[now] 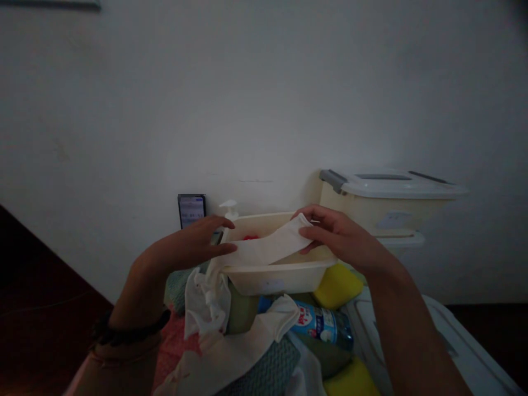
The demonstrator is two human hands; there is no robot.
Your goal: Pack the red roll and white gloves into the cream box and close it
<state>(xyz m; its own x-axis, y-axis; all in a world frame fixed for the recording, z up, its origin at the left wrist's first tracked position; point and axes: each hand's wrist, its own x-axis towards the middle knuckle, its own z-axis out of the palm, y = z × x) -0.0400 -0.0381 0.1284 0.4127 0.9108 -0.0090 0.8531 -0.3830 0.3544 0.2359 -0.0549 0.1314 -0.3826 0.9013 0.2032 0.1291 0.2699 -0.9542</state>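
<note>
A long white sock (264, 250) stretches across the top of a cream plastic basin (276, 279). My right hand (330, 228) pinches its opening between thumb and fingers. At its other end my left hand (202, 239) hovers with thumb and fingers spread apart; whether the thumb touches the cloth I cannot tell. Inside the basin, something small and red (250, 238) shows behind the sock. Below lies a second long white sock (243, 352). A bunched white cloth (207, 300) sits left of the basin.
A blue-labelled bottle (317, 324) lies in front of the basin, by yellow pieces (339, 286). A phone (192, 210) leans against the wall near a white pump top (230, 208). Lidded storage boxes (379, 212) stand at the right. Teal knitted fabric (268, 371) lies in front.
</note>
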